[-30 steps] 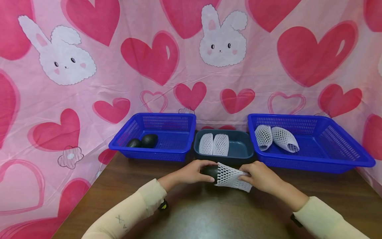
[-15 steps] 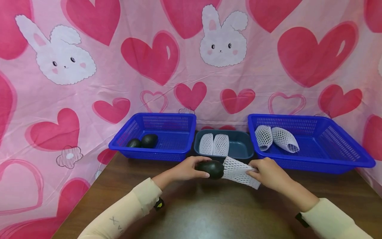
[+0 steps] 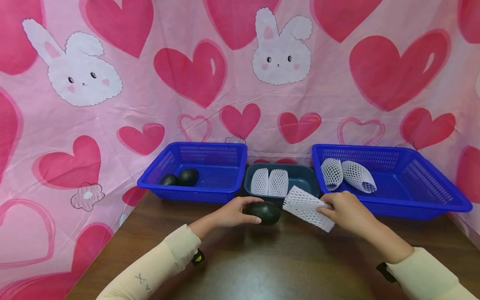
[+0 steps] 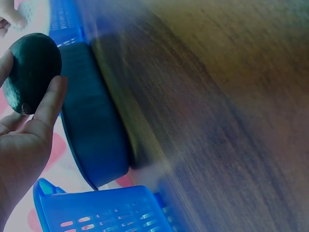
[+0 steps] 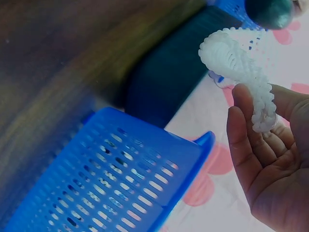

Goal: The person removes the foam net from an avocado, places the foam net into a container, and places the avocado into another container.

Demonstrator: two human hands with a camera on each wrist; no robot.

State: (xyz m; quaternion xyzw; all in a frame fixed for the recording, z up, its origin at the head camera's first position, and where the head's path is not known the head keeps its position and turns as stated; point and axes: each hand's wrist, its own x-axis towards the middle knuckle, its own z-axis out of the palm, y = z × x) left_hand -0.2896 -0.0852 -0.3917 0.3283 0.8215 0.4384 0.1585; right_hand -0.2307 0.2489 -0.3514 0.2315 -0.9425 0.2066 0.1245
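My left hand grips a dark green avocado by its left end, in front of the small dark tray. In the left wrist view the fingers and thumb curve around the avocado, whose skin is bare. To its right, my right hand pinches a white foam net sleeve by one end. The sleeve is apart from the avocado, and its free end points up and left toward the tray. From the right wrist view the sleeve's mouth looks partly flattened.
A blue basket on the left holds two avocados. The dark teal tray in the middle contains white net sleeves. Inside the right blue basket lie two netted pieces. A heart-print cloth hangs behind the wooden table.
The net sleeve, which covered the avocado's right end, has come off it. My right hand has moved right and slightly up with the sleeve; my left hand has shifted slightly left.
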